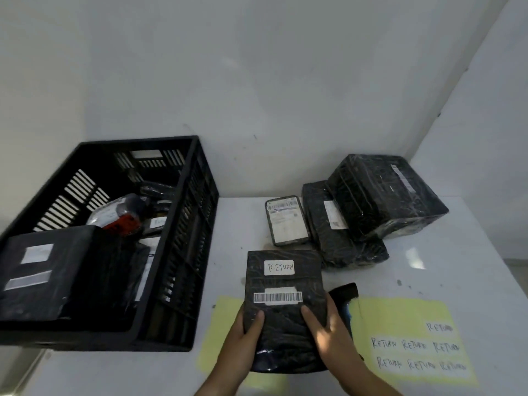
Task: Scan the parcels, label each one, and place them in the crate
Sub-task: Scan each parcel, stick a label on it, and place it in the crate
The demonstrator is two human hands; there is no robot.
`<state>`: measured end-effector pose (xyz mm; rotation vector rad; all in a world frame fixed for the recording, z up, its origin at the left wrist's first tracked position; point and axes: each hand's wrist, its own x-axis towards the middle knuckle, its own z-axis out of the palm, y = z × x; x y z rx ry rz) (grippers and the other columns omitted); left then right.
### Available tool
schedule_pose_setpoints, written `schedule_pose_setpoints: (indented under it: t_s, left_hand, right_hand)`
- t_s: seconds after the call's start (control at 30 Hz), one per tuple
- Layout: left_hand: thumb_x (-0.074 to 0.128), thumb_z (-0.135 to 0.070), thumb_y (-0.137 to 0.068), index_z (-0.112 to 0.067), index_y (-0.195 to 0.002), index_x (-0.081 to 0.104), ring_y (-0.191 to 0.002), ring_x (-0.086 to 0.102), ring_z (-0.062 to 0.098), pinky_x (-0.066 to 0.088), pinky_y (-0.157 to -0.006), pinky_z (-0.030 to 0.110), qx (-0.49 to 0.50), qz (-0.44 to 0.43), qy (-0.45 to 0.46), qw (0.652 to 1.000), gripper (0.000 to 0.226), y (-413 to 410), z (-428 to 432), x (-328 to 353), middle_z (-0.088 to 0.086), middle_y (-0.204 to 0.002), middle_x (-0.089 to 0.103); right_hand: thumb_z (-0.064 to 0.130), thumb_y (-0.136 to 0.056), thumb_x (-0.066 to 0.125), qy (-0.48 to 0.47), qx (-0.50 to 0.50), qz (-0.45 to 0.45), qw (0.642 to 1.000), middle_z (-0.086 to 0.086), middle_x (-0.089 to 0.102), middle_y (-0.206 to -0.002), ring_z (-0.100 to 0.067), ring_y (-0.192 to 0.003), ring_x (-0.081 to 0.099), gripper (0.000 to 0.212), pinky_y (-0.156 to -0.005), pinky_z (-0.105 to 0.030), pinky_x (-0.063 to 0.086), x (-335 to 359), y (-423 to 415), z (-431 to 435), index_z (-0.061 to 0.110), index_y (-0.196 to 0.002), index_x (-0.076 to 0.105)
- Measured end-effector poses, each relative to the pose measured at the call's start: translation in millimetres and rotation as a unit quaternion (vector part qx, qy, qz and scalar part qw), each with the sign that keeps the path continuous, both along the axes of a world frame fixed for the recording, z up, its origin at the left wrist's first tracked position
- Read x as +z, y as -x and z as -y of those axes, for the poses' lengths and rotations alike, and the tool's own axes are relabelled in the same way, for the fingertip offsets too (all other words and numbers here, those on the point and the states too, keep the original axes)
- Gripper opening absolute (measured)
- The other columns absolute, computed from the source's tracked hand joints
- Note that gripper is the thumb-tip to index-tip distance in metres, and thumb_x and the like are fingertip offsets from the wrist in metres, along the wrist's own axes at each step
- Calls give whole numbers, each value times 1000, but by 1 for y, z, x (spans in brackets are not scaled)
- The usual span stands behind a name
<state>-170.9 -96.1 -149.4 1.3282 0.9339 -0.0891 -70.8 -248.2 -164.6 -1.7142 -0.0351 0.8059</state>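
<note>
Clasping the labelled parcel (283, 310) at 6 o'clock, left hand (248, 327) and right hand (327, 330) grip its sides; best keep it level and clear the crate (188, 252) wall at 9 o'clock

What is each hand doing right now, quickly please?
Left hand: grips the left edge of the black RETURN-labelled parcel.
Right hand: grips its right edge; whether it also holds the black device behind it cannot be told.
</note>
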Motion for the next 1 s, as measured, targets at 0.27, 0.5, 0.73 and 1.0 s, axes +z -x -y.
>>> schedule_pose_setpoints:
  t_s: [0.27, 0.5, 0.73, 1.0]
  left_hand:
    - [57, -46, -100, -49, -140, 47, -117, 63, 2, 52, -101, 27, 3, 92, -81, 993, 42, -14, -26, 93, -20, -131, 63]
    - [58, -21, -102, -33, -137, 57, -115, 63, -6, 47, -90, 9, 44, 281, -244, 927, 37, -9, -126, 213, -20, -120, 71]
    - [56, -41, -102, -37, -133, 59, -112, 68, 6, 51, -103, 38, 51, 251, -286, 923, 31, 16, -277, 255, -15, -119, 72]
    - [57, -49, -100, -35, -136, 54, -98, 71, 2, 53, -83, 24, 27, 161, -237, 958, 38, 11, -393, 225, -14, -119, 70]
  right_hand:
    - [29, -101, 54, -26, -68, 64, 995, 3, 55, -119, -9, -93, 59, 45, -72, -24, 49, 95, -12, -30, 34, -139, 31]
    - [26, -100, 54, -190, -24, 243, 951, 18, 60, -122, 7, -105, 62, 45, -82, -17, 55, 204, -20, -133, 37, -141, 40]
    - [37, -100, 53, -216, 53, 253, 942, 22, 59, -124, 3, -109, 61, 48, -99, -34, 52, 244, -8, -283, 46, -142, 33]
    - [30, -101, 47, -176, 74, 204, 960, 20, 55, -121, -1, -105, 60, 56, -82, -20, 48, 215, 1, -383, 39, -148, 18]
